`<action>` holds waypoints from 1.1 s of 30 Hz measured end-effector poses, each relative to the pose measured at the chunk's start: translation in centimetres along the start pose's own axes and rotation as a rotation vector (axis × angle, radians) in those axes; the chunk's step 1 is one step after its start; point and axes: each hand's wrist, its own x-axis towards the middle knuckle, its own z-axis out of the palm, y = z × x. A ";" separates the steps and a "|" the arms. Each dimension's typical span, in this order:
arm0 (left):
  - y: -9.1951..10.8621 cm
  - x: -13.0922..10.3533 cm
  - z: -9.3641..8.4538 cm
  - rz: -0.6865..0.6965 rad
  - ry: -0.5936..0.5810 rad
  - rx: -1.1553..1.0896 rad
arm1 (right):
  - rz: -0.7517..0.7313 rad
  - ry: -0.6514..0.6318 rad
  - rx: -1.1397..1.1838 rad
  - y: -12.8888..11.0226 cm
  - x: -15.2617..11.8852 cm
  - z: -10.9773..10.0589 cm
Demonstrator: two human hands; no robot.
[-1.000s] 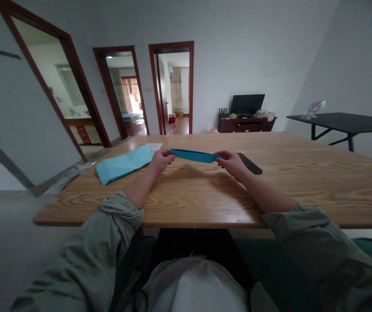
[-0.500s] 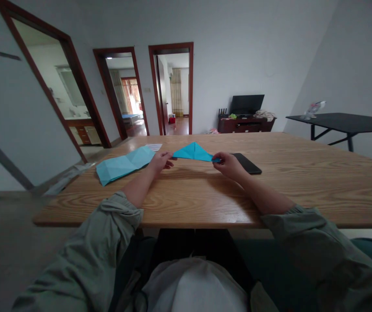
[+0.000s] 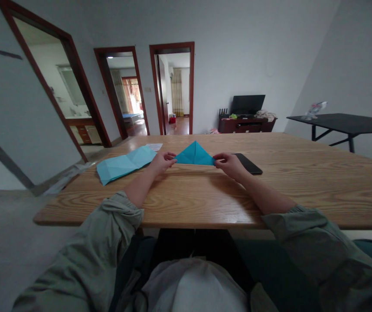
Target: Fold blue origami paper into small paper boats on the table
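Between my two hands a bright blue sheet of paper (image 3: 194,154), folded into a triangle with a crease down its middle, is held just above the table, point upward. My left hand (image 3: 164,160) pinches its left corner between thumb and fingers. At the opposite corner, my right hand (image 3: 229,164) has a similar pinch. Left of my left hand lies a paler blue creased paper (image 3: 124,164), partly behind that hand. A flat black object (image 3: 249,164), like a tablet or phone, rests just beyond my right hand.
The wooden table (image 3: 303,182) spreads out under my arms. A small white paper slip (image 3: 154,147) lies behind the pale paper. Farther off stand a black table (image 3: 348,122) at right and a low cabinet (image 3: 246,125) with a screen (image 3: 247,105).
The folded blue paper has tilted so its triangular face shows taller and its lower edge is straighter. Both hands have turned slightly, still at the corners.
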 end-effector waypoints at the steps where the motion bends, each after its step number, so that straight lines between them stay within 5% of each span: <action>1: -0.1 0.0 0.0 0.004 -0.016 0.059 | -0.015 -0.017 -0.049 0.2 0.0 0.0; 12: 0.4 -1.0 0.2 -0.013 -0.233 0.557 | -0.077 -0.215 -0.429 2.2 0.4 0.4; 27: 0.2 -0.9 0.4 0.000 -0.236 0.593 | -0.105 -0.193 -0.446 2.7 0.8 0.7; 33: -0.1 -0.7 0.6 -0.054 -0.232 0.405 | -0.110 -0.190 -0.428 2.4 0.8 0.6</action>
